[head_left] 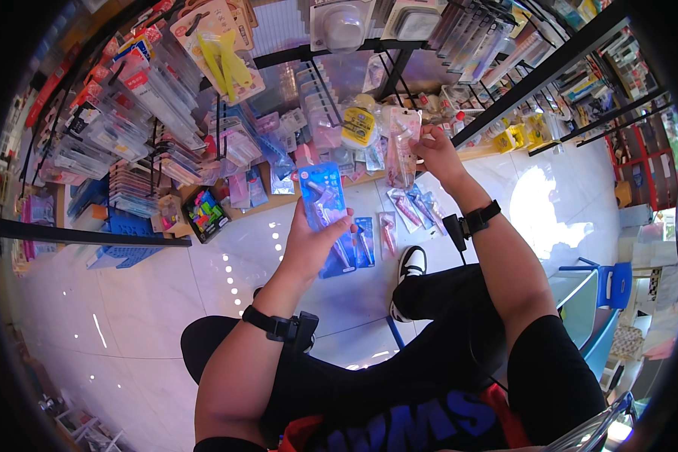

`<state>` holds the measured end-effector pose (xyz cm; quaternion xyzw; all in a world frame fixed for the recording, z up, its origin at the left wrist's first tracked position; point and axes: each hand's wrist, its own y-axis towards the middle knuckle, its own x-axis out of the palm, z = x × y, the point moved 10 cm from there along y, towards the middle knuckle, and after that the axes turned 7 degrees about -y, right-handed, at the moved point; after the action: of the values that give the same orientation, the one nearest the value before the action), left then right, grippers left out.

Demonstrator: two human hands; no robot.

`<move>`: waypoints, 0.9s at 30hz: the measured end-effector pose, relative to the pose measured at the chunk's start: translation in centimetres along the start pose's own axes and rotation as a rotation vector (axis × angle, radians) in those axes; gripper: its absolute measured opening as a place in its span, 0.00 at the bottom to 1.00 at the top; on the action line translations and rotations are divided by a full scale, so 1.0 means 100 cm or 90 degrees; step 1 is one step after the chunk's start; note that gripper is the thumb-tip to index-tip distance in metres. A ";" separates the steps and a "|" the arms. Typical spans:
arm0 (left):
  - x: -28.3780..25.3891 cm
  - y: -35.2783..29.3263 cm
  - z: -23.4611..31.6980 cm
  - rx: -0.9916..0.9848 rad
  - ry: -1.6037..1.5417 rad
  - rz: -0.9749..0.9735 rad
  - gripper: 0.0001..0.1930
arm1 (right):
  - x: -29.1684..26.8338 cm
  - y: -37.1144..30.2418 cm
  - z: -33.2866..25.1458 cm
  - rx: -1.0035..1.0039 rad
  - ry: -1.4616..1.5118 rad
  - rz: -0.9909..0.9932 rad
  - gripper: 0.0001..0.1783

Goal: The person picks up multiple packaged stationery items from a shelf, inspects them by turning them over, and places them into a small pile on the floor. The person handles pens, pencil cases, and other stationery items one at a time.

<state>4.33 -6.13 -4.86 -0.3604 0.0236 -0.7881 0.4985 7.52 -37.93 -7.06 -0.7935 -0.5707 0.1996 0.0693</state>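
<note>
My left hand (307, 239) grips a blue blister pack (322, 181) by its right edge, the thumb lying over the front. Inside the clear plastic is a pale, slim item whose kind I cannot make out. Up at the rack, my right hand (438, 157) pinches the right edge of a pink carded pack (401, 162). Whether that pack still hangs on a hook cannot be seen. On the floor beyond my left hand lie a small blue pack (364, 245), a narrow pink pack (388, 232) and a few more clear packs (405, 211).
Hooks full of carded packs (154, 94) line the display ahead, with a round yellow pack (359, 126) in the middle. Below stand a black box of colourful pieces (206, 215) and a blue basket (128, 250). A black rail (542, 71) slants at right, above a blue stool (616, 286).
</note>
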 end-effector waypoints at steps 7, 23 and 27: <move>0.003 0.001 -0.004 -0.025 -0.014 -0.017 0.29 | -0.008 0.030 0.013 -0.021 -0.022 0.054 0.17; -0.013 0.030 -0.003 0.012 0.005 0.004 0.29 | -0.030 0.178 0.022 -0.301 -0.162 0.231 0.18; -0.012 0.040 -0.009 0.067 0.080 -0.007 0.28 | -0.038 0.165 0.032 -0.202 -0.309 0.362 0.28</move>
<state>7.14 -7.41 -7.77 -0.2835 0.0110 -0.8121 0.5099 19.72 -47.45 -14.63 -0.8505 -0.3519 0.3018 -0.2485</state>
